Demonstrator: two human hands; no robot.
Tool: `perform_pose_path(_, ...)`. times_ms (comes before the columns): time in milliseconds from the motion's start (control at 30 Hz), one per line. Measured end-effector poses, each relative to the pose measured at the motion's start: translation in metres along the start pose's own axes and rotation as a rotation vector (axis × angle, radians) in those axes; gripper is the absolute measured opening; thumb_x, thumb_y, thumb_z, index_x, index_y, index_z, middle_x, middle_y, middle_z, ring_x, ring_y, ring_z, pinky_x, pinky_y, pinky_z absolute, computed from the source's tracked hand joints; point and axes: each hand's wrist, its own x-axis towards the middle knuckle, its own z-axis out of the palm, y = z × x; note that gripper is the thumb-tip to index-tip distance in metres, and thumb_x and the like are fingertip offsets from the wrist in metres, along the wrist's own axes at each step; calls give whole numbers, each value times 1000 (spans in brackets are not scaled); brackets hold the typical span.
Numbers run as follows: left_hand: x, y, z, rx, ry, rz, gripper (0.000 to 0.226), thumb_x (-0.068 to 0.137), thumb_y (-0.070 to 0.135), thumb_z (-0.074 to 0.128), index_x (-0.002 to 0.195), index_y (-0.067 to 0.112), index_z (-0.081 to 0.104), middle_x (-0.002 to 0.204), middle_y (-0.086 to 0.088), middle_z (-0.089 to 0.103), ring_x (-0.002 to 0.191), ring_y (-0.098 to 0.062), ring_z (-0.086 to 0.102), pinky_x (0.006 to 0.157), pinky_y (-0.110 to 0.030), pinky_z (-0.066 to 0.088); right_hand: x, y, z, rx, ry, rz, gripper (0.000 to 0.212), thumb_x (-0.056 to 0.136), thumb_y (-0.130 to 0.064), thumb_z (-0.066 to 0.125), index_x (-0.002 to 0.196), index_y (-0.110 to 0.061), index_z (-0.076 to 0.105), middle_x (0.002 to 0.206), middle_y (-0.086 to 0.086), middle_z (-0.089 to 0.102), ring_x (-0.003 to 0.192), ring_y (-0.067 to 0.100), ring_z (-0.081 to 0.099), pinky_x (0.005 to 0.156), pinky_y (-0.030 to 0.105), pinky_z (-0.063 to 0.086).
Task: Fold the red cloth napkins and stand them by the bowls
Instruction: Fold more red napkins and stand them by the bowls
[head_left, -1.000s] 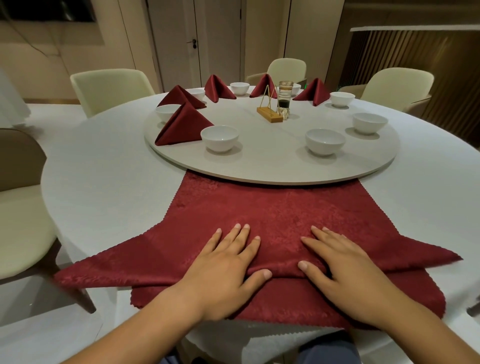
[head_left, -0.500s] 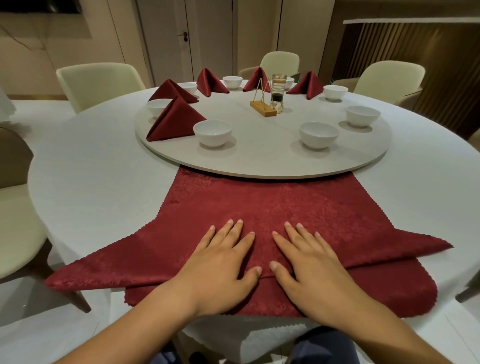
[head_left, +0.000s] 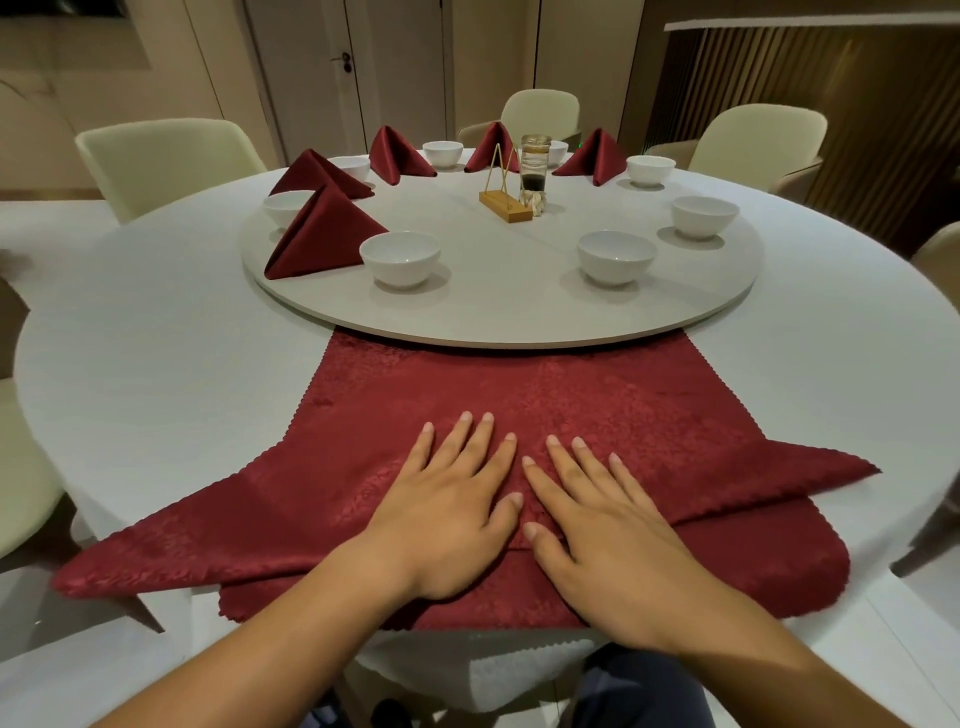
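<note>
The round desk (head_left: 156, 364) carries a turntable (head_left: 493, 317). The open red napkin (head_left: 571, 405) lies between the turntable's near rim and the person, directly under both hands. Its long axis runs left to right: two pointed wings stretch out sideways, and a lower layer shows along the near side. The cloth is dark red and patterned, with zigzag-cut edges, and it lies flat. A folded napkin (head_left: 322, 234) already stands like a tent on the turntable. The left hand (head_left: 447, 514) and right hand (head_left: 608, 535) rest side by side at the cloth's middle, fingers straight and spread, palms pressing down, neither nearer. One bowl (head_left: 616, 257) ahead has no napkin.
</note>
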Motion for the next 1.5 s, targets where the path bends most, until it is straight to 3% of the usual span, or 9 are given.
perform_pose_path(233,-2,3,-2,20,-21,-31,71,98,62,4,160,30,-12,165,5,-24,150,-12,-30,125,-45,-12,-18,70,-9,-69,5,153,82,76,-60,-18,155,-36,-17,159,-14,-27,146,7,-29,121,32,-16)
perform_pose_path(400,0,3,-2,23,-30,-35,73,95,64,1,159,32,-14,165,6,-26,149,-11,-31,125,-44,-14,-32,130,-18,-26,27,330,61,99,-51,8,156,-39,-9,164,-13,-18,149,5,-21,123,33,-11)
perform_pose_path(567,0,2,-3,-5,-41,-36,87,80,72,-11,159,36,-14,165,9,-25,148,-9,-31,124,-43,-15,-37,139,-19,55,60,383,61,101,-55,15,158,-39,2,166,-12,-11,152,9,-14,124,35,-8)
perform_pose_path(800,11,6,-27,-123,-116,-113,72,101,57,38,162,32,8,170,6,-7,155,-9,-13,126,-41,-6,-35,141,-23,73,69,393,62,99,-60,16,158,-42,7,168,-6,-5,154,17,-10,124,39,-6)
perform_pose_path(900,25,29,-32,5,106,-64,62,101,51,42,156,26,29,168,-6,17,156,-21,10,127,-44,5,-35,139,-21,20,95,392,65,96,-63,11,158,-42,6,168,-4,-3,155,18,-6,125,41,-3)
perform_pose_path(1033,42,63,-25,-37,66,182,62,104,54,33,160,30,21,171,0,2,156,-13,-6,127,-39,-5,-39,143,-26,11,118,357,68,93,-68,12,157,-45,14,167,-10,8,154,15,4,123,40,6)
perform_pose_path(1200,50,64,-7,-48,-42,156,68,103,62,21,162,33,4,169,3,-12,153,-10,-18,126,-40,-10,-49,180,-52,204,307,340,56,83,-67,52,132,-41,56,123,-16,61,121,15,53,110,47,32)
perform_pose_path(1333,51,60,-5,-44,-46,167,68,102,64,19,162,35,3,169,5,-13,153,-8,-20,126,-38,-11,-52,209,-68,465,324,387,40,78,-50,76,114,-35,67,94,-13,69,95,8,64,97,40,49)
perform_pose_path(1500,50,56,-14,-39,-82,175,69,101,64,21,162,35,3,169,6,-13,152,-8,-20,126,-37,-10,-53,223,-78,518,288,298,18,86,-20,77,99,-33,74,85,-6,72,84,10,69,84,28,56)
